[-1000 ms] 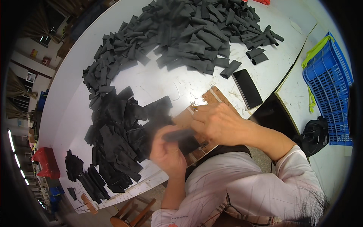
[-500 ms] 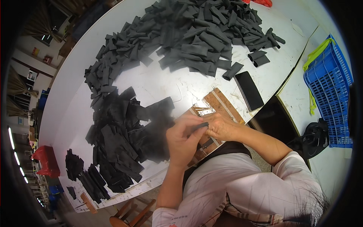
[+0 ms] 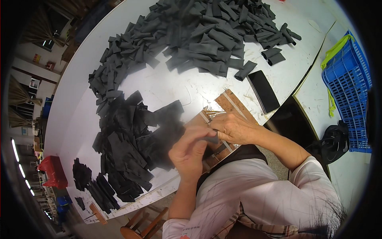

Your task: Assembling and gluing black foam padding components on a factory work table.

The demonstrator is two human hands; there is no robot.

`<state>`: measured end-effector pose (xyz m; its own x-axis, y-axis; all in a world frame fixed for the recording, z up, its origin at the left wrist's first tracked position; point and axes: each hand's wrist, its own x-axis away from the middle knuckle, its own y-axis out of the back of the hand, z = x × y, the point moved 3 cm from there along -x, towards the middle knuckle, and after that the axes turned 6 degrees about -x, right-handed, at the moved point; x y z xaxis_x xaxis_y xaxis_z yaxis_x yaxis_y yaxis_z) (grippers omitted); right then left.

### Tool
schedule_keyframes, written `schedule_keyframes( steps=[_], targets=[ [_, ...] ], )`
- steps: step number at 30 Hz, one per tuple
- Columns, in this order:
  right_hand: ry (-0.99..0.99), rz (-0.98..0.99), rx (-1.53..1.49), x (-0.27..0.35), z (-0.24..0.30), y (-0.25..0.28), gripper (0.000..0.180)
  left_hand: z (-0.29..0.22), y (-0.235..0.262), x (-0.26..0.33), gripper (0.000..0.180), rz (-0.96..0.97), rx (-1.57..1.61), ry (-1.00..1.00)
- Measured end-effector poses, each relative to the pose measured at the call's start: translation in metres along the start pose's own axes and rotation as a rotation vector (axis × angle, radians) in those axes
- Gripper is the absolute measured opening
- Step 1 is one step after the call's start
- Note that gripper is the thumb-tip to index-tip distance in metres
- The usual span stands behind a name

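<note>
Over a brown wooden board at the table's near edge, my two hands meet at a small dark grey fabric piece. My right hand pinches the piece's right end with curled fingers. From the left, my left hand, somewhat blurred, has the piece between its thumb and fingers. Light strips run along the board, and part of it lies hidden under my hands. Left of my hands spreads a heap of flat black fabric pieces. Farther off lies a large pile of dark grey fabric tubes.
A black phone lies right of the board. Beyond a gap stand a blue plastic basket and a black bag. At the left are a red bag and, below the table edge, a wooden stool.
My left hand has shifted slightly left and down, its fingers more spread along the fabric piece. The right hand stays nearly in place. The whole view has tilted a little.
</note>
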<state>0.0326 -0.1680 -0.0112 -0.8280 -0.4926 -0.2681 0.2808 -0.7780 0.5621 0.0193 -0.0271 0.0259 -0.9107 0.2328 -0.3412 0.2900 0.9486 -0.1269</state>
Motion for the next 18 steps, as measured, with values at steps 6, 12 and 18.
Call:
schedule_keyframes(
  steps=[6, 12, 18],
  targets=[
    [0.066, 0.000, 0.166, -0.010, 0.033, 0.021, 0.017, -0.005, 0.013, 0.004, 0.012, -0.278, 0.451, -0.002],
    [0.065, 0.037, 0.185, -0.006, 0.020, -0.001, 0.015, 0.007, 0.020, 0.010, 0.012, -0.293, 0.311, 0.070],
    [0.143, -0.037, 0.161, -0.006, 0.025, 0.005, 0.020, 0.012, 0.027, 0.006, 0.010, -0.250, 0.029, -0.064]
  ],
)
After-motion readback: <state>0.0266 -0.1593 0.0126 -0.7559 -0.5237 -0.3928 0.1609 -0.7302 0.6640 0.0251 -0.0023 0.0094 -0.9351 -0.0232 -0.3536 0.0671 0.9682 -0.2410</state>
